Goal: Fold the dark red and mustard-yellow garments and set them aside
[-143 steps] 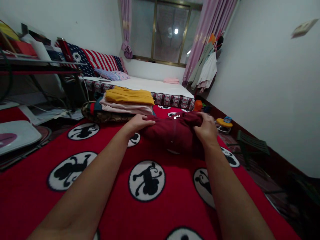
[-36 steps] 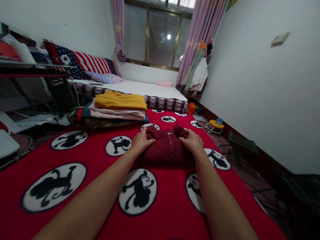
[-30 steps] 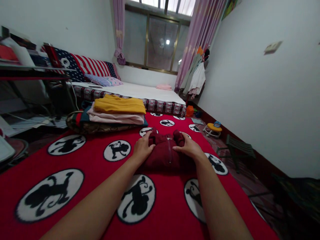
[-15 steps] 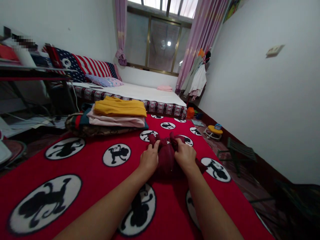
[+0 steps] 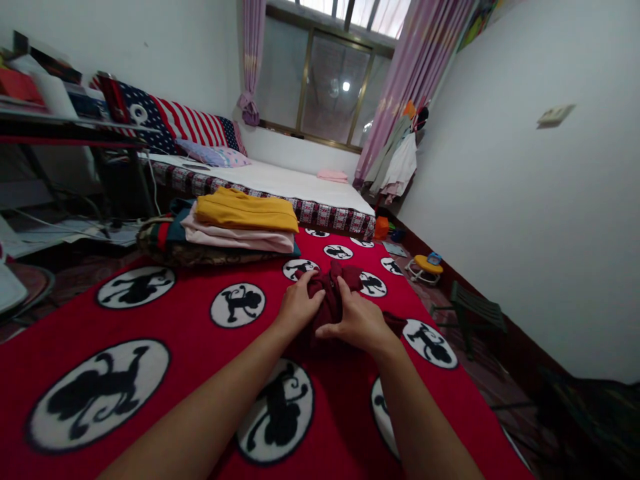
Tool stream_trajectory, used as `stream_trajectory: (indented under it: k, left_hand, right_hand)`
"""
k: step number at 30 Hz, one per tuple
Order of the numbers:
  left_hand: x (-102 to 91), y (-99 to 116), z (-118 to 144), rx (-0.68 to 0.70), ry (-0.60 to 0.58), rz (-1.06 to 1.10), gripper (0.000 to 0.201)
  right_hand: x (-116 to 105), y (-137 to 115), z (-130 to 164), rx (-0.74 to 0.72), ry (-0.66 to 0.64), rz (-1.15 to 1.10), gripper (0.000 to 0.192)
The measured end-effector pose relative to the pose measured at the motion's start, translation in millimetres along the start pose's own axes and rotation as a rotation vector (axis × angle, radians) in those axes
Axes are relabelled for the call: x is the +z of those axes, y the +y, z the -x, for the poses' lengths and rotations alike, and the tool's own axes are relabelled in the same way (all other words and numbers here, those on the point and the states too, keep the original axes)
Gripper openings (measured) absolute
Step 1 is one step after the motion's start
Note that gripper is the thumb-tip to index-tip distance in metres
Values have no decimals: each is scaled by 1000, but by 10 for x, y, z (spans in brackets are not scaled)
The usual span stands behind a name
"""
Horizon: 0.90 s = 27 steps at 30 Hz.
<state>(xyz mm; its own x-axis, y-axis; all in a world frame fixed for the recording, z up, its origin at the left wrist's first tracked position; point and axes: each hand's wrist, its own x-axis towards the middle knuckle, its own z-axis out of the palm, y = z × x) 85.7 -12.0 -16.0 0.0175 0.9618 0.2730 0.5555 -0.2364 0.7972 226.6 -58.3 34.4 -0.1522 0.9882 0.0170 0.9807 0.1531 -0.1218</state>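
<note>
Left hand (image 5: 299,308) and right hand (image 5: 356,323), as I steer them, clench the maroon garment (image 5: 330,293) bunched together on the red blanket (image 5: 210,353), keeping its folds compact.

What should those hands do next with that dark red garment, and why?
Probably press the bundle flat. Both the left hand and right hand pinch the dark red garment into a narrow, bunched roll on the red rug, and one edge trails loose to the right. The folded pile behind lies flat, so smoothing would match it.
</note>
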Motion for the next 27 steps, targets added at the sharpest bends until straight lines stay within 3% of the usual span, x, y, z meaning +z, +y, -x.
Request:
stream_trajectory:
  k: [4, 9, 13, 15, 18, 20, 23, 27]
  left_hand:
    - [-95, 203, 53, 5, -95, 78, 52]
    - [-150, 393, 128, 53, -186, 44, 51]
    - [-115, 193, -16, 46, -178, 318, 34]
    - [-115, -24, -109, -43, -83, 444, 31]
    - [-139, -373, -182, -103, 148, 284, 26]
    - [-144, -538, -175, -93, 211, 98, 24]
    - [-106, -619, -129, -100, 139, -68, 28]
    - [-18, -570, -98, -24, 10, -175, 26]
  right_hand:
    - [157, -70, 9, 1, 43, -6, 121]
    - [250, -154, -39, 88, 109, 17, 94]
    - [308, -160, -119, 187, 252, -26, 79]
    - [324, -109, -178, 224, 320, -93, 64]
    - [283, 69, -305, 238, 315, -214, 45]
    - [210, 264, -430, 232, 275, -336, 36]
    - [34, 641, -698, 249, 248, -497, 20]
    - [-344, 1163, -1226, 304, 362, -484, 22]
